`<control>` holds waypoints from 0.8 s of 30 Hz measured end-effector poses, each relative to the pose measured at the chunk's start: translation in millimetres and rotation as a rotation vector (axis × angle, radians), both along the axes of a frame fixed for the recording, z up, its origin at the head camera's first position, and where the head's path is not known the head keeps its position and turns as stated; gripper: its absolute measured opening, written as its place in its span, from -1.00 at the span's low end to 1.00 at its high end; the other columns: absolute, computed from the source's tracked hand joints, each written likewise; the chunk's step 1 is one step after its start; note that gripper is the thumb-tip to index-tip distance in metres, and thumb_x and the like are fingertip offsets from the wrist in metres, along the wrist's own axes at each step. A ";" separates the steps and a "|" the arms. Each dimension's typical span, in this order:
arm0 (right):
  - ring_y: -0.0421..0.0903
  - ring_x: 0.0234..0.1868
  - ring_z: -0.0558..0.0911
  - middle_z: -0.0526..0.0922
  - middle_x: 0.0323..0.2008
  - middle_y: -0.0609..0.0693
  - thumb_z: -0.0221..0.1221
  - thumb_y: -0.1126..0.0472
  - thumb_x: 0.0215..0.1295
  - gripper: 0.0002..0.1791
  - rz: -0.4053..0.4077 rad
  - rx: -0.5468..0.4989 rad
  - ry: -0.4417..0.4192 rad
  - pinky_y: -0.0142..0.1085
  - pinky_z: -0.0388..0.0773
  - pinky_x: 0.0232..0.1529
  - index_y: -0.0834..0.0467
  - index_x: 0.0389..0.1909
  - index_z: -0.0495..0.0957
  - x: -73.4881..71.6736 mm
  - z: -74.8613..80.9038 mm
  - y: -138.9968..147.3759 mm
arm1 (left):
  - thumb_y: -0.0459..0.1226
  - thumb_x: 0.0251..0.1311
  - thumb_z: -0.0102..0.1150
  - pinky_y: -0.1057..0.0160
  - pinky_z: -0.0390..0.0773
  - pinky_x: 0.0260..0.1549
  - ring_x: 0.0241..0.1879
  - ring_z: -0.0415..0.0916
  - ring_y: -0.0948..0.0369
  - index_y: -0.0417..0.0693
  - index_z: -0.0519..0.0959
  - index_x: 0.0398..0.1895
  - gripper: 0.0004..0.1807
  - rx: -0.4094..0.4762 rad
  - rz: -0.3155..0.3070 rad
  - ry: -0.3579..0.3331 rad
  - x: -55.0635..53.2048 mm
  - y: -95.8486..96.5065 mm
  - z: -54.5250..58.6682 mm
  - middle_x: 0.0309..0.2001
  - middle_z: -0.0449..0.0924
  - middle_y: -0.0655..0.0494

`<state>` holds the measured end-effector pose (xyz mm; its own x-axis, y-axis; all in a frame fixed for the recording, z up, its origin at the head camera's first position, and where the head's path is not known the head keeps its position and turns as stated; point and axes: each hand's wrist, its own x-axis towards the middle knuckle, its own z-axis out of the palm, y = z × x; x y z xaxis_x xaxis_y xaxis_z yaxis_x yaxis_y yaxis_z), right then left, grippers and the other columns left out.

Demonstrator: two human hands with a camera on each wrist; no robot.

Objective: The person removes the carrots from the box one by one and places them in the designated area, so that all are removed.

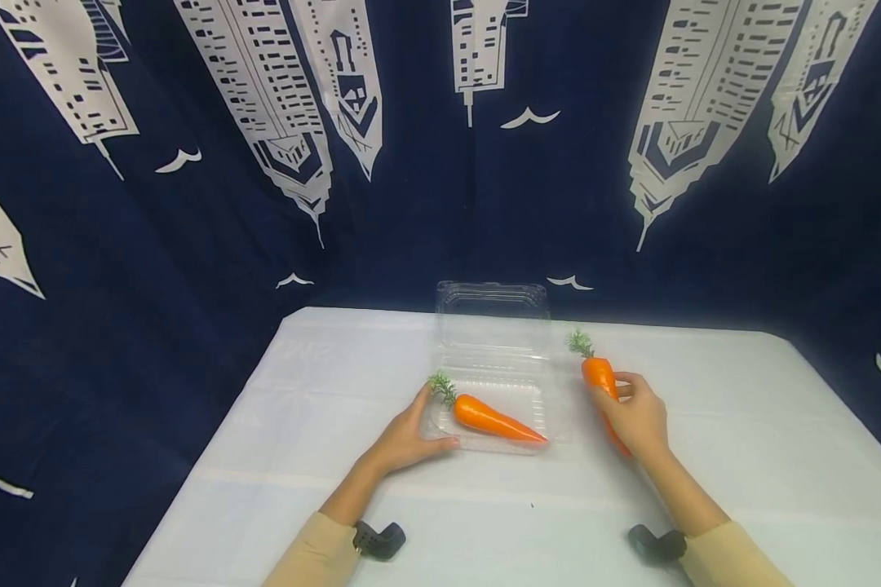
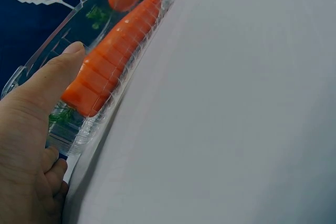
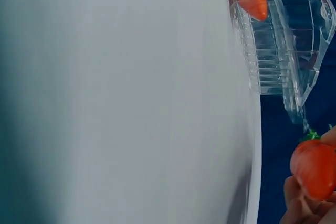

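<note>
A hinged clear plastic container [image 1: 484, 445] stands on the table, its lid [image 1: 493, 322] tipped up and back on the far side. One orange carrot with a green leafy top [image 1: 493, 418] lies slantwise in the base, its tip at the near right corner. My left hand [image 1: 404, 436] grips the left side of the container, thumb [image 2: 63, 69] along the near wall. Right of the container, my right hand [image 1: 637, 416] holds a second carrot [image 1: 598, 375] between thumb and fingers, leafy end pointing away. Part of this carrot is hidden behind the hand.
The white-covered table [image 1: 470, 522] ends just behind the raised lid. Beyond it hangs a dark blue cloth [image 1: 426, 220] with white building and bird prints. A dark band with a small device [image 1: 380, 541] sits on my left wrist, another [image 1: 657, 545] on my right.
</note>
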<state>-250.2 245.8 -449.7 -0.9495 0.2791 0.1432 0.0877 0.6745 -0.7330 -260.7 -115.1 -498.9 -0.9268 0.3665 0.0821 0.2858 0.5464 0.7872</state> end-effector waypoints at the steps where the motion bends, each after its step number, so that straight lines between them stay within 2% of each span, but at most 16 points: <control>1: 0.20 -0.19 0.59 0.56 -0.08 0.41 0.17 0.01 0.33 -0.37 0.005 0.007 -0.015 -0.30 0.53 -0.35 0.41 0.21 0.34 0.1 -1.1 1.4 | 0.23 -0.07 0.39 -0.24 0.20 0.27 0.38 0.12 -0.19 0.07 -0.15 0.58 0.26 0.000 0.000 0.000 0.0 0.0 -0.1 0.48 0.08 -0.15; 8: 0.17 -0.29 0.62 0.57 -0.12 0.44 0.14 -0.07 0.36 -0.30 0.044 0.019 -0.084 -0.29 0.57 -0.47 0.47 0.19 0.30 -0.1 -4.0 7.8 | 0.22 -0.06 0.39 -0.22 0.19 0.29 0.39 0.11 -0.18 0.06 -0.15 0.58 0.25 -0.006 0.001 0.004 0.1 -0.2 -1.0 0.48 0.06 -0.14; 14: 0.16 -0.31 0.63 0.58 -0.13 0.45 0.14 -0.02 0.35 -0.32 0.065 0.055 -0.116 -0.20 0.61 -0.43 0.48 0.19 0.30 0.2 -6.2 9.9 | 0.22 -0.06 0.40 -0.21 0.18 0.30 0.40 0.10 -0.16 0.07 -0.16 0.58 0.26 -0.004 -0.002 0.004 -0.6 0.1 -2.1 0.49 0.05 -0.13; 24: 0.16 -0.30 0.62 0.60 -0.15 0.41 0.12 -0.02 0.31 -0.34 0.078 0.117 -0.132 -0.17 0.58 -0.39 0.46 0.17 0.33 -1.2 -11.7 12.1 | 0.21 -0.06 0.40 -0.20 0.19 0.30 0.40 0.10 -0.15 0.04 -0.17 0.58 0.26 -0.005 -0.007 0.003 0.1 0.2 0.0 0.49 0.04 -0.14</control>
